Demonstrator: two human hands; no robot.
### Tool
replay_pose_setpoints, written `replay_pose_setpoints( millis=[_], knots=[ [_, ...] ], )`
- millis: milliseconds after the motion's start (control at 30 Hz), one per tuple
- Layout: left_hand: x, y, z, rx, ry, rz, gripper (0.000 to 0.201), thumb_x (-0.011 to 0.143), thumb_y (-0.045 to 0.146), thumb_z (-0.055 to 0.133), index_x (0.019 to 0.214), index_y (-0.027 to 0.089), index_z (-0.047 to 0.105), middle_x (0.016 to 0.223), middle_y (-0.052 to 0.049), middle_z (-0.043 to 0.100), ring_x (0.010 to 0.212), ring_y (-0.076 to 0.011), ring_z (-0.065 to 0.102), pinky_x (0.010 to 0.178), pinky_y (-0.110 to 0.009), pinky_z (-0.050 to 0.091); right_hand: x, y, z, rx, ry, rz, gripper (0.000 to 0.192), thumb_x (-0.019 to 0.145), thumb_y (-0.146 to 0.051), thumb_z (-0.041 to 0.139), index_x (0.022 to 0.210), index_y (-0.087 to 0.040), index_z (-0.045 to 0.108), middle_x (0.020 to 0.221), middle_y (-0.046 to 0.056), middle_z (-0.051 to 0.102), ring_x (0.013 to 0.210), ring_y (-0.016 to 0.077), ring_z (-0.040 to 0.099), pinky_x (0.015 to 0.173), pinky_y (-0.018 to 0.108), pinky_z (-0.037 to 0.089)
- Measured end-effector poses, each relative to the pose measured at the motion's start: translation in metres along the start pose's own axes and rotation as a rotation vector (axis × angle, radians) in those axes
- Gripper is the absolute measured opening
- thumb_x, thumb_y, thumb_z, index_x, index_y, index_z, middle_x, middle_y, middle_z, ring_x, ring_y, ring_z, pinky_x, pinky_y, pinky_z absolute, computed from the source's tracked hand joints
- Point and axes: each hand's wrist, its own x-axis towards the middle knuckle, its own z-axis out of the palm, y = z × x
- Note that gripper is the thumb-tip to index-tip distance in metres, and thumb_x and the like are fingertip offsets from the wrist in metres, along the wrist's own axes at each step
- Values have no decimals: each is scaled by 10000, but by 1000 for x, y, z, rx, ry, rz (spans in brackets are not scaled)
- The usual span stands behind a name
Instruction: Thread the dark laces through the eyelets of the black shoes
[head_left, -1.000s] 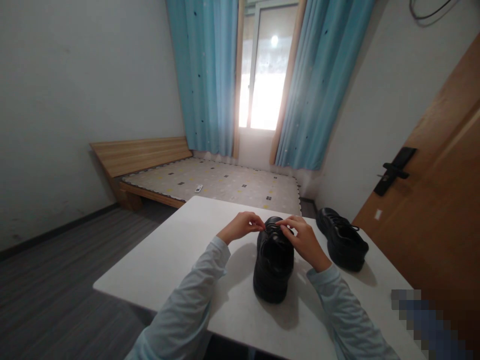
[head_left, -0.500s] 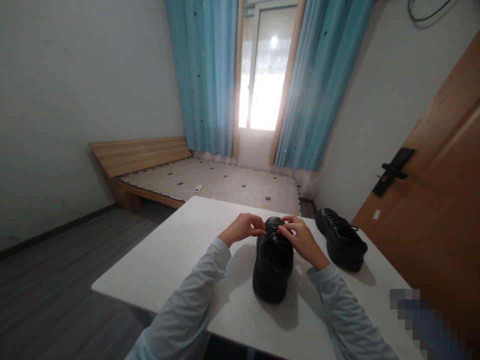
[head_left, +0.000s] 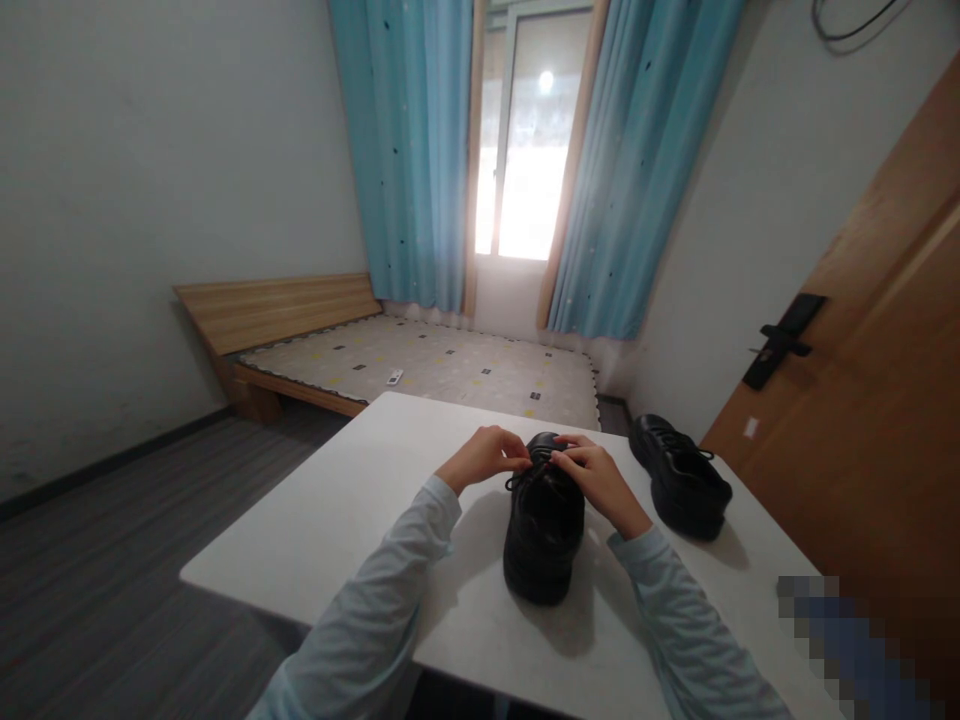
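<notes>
A black lace-up shoe (head_left: 543,550) stands on the white table (head_left: 315,520), its heel toward me and its toe pointing away. Over its lacing both hands meet. From the left, my left hand (head_left: 486,458) pinches the black shoelace (head_left: 517,481), part of which hangs in a loop at the shoe's left side. My right hand (head_left: 596,474) is closed on the lace from the right, thumb and forefinger together near the knot area. The exact path of the lace between the fingertips is too small to make out. To the right sits a second black shoe (head_left: 682,480) with its lace tied.
Behind the table is a bed (head_left: 450,365) with a white remote (head_left: 394,377) on it. Blue curtains (head_left: 409,160) frame a bright window. A wooden door (head_left: 862,400) with a black handle stands at the right.
A loop of lace now shows at the shoe's left side, below my left fingers. My right fingertips have shifted slightly left, closer to my left hand.
</notes>
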Motion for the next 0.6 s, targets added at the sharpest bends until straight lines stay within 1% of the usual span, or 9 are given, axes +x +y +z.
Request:
replay_pose_setpoints(
  millis=[167, 333, 467, 600],
  knots=[
    [-1, 0, -1, -26, -30, 12, 119, 707, 220, 636, 766, 141, 703, 675, -14, 676, 607, -98, 577, 585, -173, 419, 3, -2, 1, -40, 4, 57, 212, 743, -306, 587, 696, -176, 748, 1045, 117, 659, 981, 254, 591, 904, 377, 399],
    [-1, 1, 0, -64, -44, 33, 110, 720, 210, 623, 765, 130, 682, 669, -11, 657, 593, -87, 553, 571, -173, 408, 4, -4, 1, -15, -16, 77, 211, 730, -317, 595, 688, -182, 752, 1000, 113, 683, 952, 259, 609, 879, 378, 418],
    [-1, 2, 1, -88, -61, 41, 103, 727, 206, 617, 770, 126, 667, 675, -8, 645, 614, -89, 551, 577, -176, 404, 5, -2, 2, -30, -25, 96, 151, 676, -258, 630, 713, -184, 756, 1021, 112, 676, 980, 263, 603, 897, 381, 414],
    [0, 4, 2, -71, -69, 43, 85, 724, 192, 615, 759, 127, 657, 666, -3, 631, 616, -88, 539, 584, -179, 400, 6, -1, 4, -65, -66, 104, 152, 652, -228, 643, 731, -167, 758, 1013, 129, 674, 1029, 279, 583, 915, 385, 406]
  ],
)
